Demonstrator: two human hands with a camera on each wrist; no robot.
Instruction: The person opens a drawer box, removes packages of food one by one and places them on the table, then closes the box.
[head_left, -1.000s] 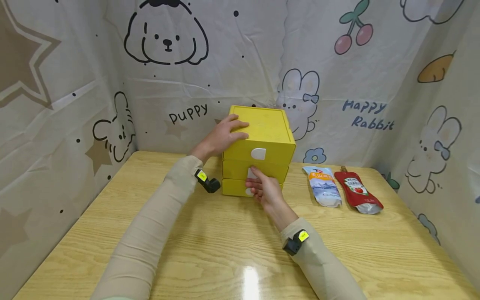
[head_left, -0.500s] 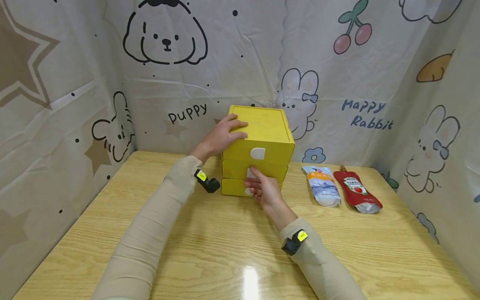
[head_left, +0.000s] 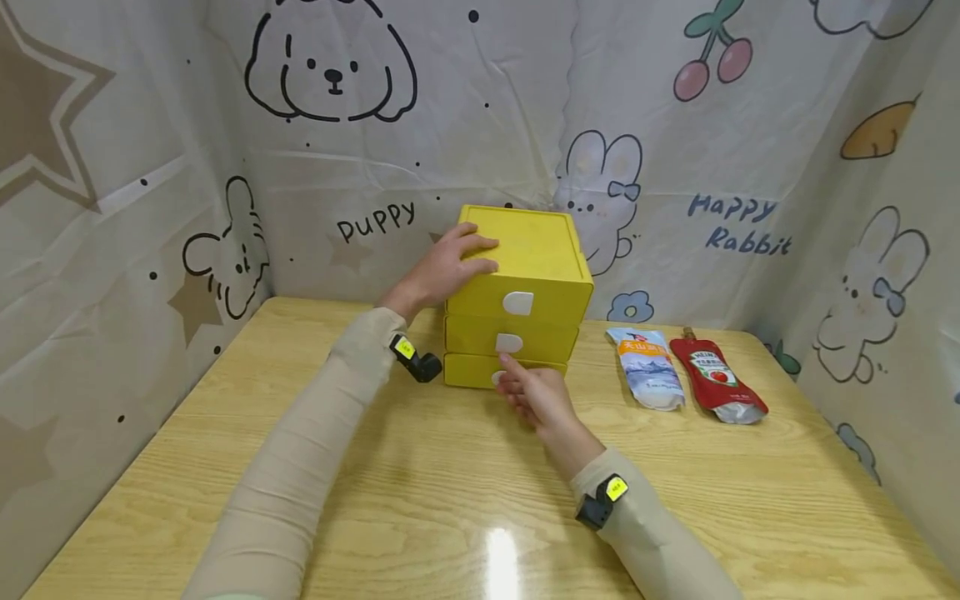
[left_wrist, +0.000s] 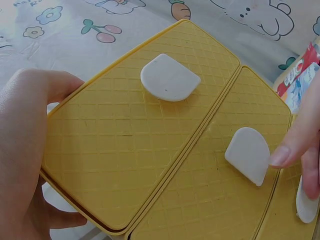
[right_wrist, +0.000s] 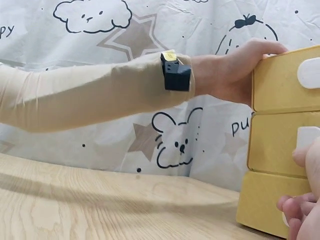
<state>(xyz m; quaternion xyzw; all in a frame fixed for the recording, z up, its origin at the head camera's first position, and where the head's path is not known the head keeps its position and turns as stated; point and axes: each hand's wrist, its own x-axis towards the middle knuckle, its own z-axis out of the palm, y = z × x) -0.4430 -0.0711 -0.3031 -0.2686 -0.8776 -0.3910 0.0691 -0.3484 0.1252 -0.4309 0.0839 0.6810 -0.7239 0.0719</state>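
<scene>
Yellow drawers (head_left: 555,304) at twelve o'clock. Left hand (head_left: 442,265) spread over their ten-o'clock corner; right hand (head_left: 546,398) loosely curled, seemingly empty, near lower handles (head_left: 509,342). Tug there might slide drawers bodily if left hand bears too lightly.

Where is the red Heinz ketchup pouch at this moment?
In the head view, the red Heinz ketchup pouch lies on the wooden table at right, just right of the blue-and-white bag.
</scene>
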